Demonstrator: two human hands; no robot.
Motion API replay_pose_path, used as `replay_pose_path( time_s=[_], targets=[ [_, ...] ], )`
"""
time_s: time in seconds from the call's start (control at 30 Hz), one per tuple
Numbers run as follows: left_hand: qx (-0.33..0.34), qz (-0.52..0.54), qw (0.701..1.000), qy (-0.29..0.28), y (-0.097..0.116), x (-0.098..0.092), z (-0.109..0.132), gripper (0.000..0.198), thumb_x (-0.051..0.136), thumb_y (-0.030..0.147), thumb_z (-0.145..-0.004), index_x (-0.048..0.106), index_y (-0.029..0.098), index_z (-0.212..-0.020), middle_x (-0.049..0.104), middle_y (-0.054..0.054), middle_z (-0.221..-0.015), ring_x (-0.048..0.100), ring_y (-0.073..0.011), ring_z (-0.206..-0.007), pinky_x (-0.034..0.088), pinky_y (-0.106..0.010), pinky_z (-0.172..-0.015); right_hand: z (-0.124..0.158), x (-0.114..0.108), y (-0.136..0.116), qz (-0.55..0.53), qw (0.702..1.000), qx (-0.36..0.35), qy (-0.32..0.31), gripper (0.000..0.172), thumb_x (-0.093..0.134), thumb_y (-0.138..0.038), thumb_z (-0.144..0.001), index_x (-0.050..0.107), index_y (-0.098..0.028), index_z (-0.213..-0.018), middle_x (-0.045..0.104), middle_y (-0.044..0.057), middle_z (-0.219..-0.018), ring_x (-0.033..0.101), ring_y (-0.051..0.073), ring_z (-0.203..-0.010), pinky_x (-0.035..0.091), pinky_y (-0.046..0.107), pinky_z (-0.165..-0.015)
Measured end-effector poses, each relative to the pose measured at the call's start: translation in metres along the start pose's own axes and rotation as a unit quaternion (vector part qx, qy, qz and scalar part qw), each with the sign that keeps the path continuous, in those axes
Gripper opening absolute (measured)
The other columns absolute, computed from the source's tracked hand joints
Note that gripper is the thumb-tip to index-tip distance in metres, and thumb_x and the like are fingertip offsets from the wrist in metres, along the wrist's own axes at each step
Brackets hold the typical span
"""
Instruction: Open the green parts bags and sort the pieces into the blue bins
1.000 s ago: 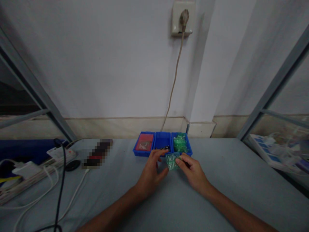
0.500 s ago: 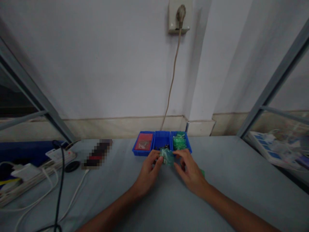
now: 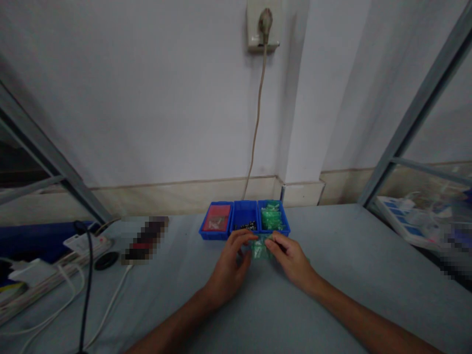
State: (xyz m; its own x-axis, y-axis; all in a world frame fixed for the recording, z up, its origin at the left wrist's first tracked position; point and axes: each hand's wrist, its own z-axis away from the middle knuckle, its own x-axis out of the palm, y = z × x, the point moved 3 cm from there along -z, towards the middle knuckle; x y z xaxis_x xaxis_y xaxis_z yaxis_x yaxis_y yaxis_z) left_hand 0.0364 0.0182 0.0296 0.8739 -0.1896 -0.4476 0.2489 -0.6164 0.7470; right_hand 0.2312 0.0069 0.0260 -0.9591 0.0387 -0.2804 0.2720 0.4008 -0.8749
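Observation:
A small green-tinted clear plastic bag (image 3: 259, 250) with pale pieces in it is held just in front of the blue trays. My right hand (image 3: 292, 261) pinches its right side between thumb and fingers. At the bag's left edge is my left hand (image 3: 230, 268), its thumb and curled fingers apart; the fingertips reach the bag's upper left corner. Behind the hands stands the right blue tray (image 3: 286, 223), filled with similar green bags (image 3: 272, 216). The middle blue tray (image 3: 245, 211) has small dark and shiny parts (image 3: 250, 226) at its front, partly hidden by my left fingers.
The left blue tray (image 3: 203, 230) contains red packets (image 3: 217, 216). On the left of the table lie a blurred-out phone-like object (image 3: 145, 241), a black ring (image 3: 106, 260), a power strip (image 3: 47, 278) and cables. A blue-and-white box (image 3: 405, 221) is beyond the right edge.
My right hand has closed on the bag's right side, where its fingers were apart before. My left thumb has come off the bag, which now lies flatter. The whole view has shifted slightly.

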Motion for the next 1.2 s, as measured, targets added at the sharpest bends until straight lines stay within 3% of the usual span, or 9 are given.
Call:
replay_pose_path(
  time_s=[0.1, 0.2, 0.37, 0.57, 0.73, 0.87, 0.97, 1.07, 1.2],
  targets=[
    [0.002, -0.019, 1.0, -0.01, -0.002, 0.001, 0.001, 0.042, 0.062, 0.012, -0.096, 0.062, 0.031, -0.134, 0.052, -0.01, -0.143, 0.053, -0.0261, -0.132, 0.049, -0.041, -0.105, 0.001, 0.003, 0.005, -0.044, 0.998, 0.043, -0.023, 0.052, 0.056, -0.063, -0.101, 0.051, -0.022, -0.07, 0.043, -0.004, -0.064, 0.041, 0.014, -0.059, 0.033, 0.027, -0.056],
    [-0.011, -0.016, 1.0, 0.001, -0.002, -0.002, 0.0, 0.016, 0.059, 0.025, -0.103, 0.069, 0.025, -0.116, 0.059, -0.01, -0.132, 0.057, -0.0251, -0.124, 0.045, -0.041, -0.109, 0.004, 0.004, 0.007, -0.048, 0.996, 0.069, -0.035, 0.055, 0.043, -0.062, -0.107, 0.063, -0.02, -0.078, 0.043, -0.004, -0.06, 0.042, 0.015, -0.055, 0.032, 0.027, -0.053],
    [-0.08, 0.021, 0.996, 0.025, -0.006, -0.006, -0.002, 0.031, 0.045, 0.042, -0.11, 0.067, 0.02, -0.109, 0.067, -0.006, -0.106, 0.061, -0.0224, -0.101, 0.048, -0.036, -0.096, 0.008, 0.001, -0.004, 0.072, 0.996, -0.04, -0.018, 0.027, 0.052, -0.043, -0.108, 0.068, -0.022, -0.115, 0.064, 0.004, -0.091, 0.06, 0.019, -0.08, 0.048, 0.031, -0.076],
    [-0.107, 0.084, 0.991, 0.013, -0.006, -0.002, -0.003, 0.037, 0.042, 0.047, -0.111, 0.065, 0.019, -0.106, 0.066, -0.006, -0.104, 0.06, -0.0218, -0.099, 0.047, -0.034, -0.095, 0.011, 0.002, -0.011, 0.147, 0.98, -0.128, -0.044, 0.044, 0.044, -0.024, -0.109, 0.051, -0.033, -0.152, 0.059, 0.009, -0.117, 0.06, 0.024, -0.106, 0.051, 0.04, -0.096],
    [-0.076, 0.074, 0.994, -0.003, -0.002, -0.002, -0.003, 0.039, 0.04, 0.043, -0.112, 0.065, 0.019, -0.095, 0.061, -0.005, -0.098, 0.059, -0.02, -0.094, 0.047, -0.032, -0.091, 0.008, 0.002, -0.008, 0.118, 0.984, -0.126, -0.051, 0.021, 0.056, -0.031, -0.106, 0.072, -0.024, -0.117, 0.058, 0.008, -0.105, 0.059, 0.024, -0.099, 0.051, 0.036, -0.087],
    [-0.042, 0.034, 0.998, -0.007, 0.003, -0.004, -0.002, 0.037, 0.04, 0.037, -0.112, 0.062, 0.019, -0.089, 0.06, -0.005, -0.099, 0.058, -0.0202, -0.096, 0.046, -0.033, -0.09, 0.002, -0.002, 0.004, 0.032, 0.999, -0.01, -0.007, 0.049, 0.053, -0.052, -0.106, 0.055, -0.021, -0.068, 0.051, 0.0, -0.071, 0.052, 0.018, -0.07, 0.043, 0.031, -0.068],
    [-0.031, -0.002, 0.999, 0.008, 0.001, -0.003, 0.0, 0.012, 0.052, 0.027, -0.107, 0.06, 0.022, -0.114, 0.061, -0.004, -0.103, 0.058, -0.0188, -0.092, 0.048, -0.031, -0.084, 0.001, 0.001, 0.013, -0.055, 0.994, 0.093, -0.027, 0.056, 0.053, -0.067, -0.1, 0.051, -0.022, -0.068, 0.048, -0.003, -0.06, 0.046, 0.015, -0.058, 0.035, 0.028, -0.057],
    [0.0, -0.021, 1.0, 0.021, -0.001, -0.002, 0.002, 0.04, 0.059, 0.014, -0.099, 0.054, 0.027, -0.136, 0.06, -0.006, -0.118, 0.058, -0.0181, -0.094, 0.049, -0.031, -0.082, 0.003, 0.007, 0.017, -0.11, 0.984, 0.131, -0.057, 0.058, 0.057, -0.073, -0.096, 0.054, -0.021, -0.071, 0.047, -0.004, -0.057, 0.043, 0.013, -0.053, 0.031, 0.027, -0.053],
    [0.005, -0.028, 1.0, 0.006, 0.0, -0.003, 0.001, 0.025, 0.067, 0.019, -0.096, 0.068, 0.026, -0.12, 0.057, -0.008, -0.124, 0.058, -0.0208, -0.104, 0.049, -0.03, -0.082, 0.005, 0.013, 0.018, -0.14, 0.977, 0.146, -0.072, 0.06, 0.055, -0.075, -0.095, 0.062, -0.019, -0.075, 0.042, -0.006, -0.056, 0.039, 0.012, -0.049, 0.028, 0.026, -0.048]
  ],
)
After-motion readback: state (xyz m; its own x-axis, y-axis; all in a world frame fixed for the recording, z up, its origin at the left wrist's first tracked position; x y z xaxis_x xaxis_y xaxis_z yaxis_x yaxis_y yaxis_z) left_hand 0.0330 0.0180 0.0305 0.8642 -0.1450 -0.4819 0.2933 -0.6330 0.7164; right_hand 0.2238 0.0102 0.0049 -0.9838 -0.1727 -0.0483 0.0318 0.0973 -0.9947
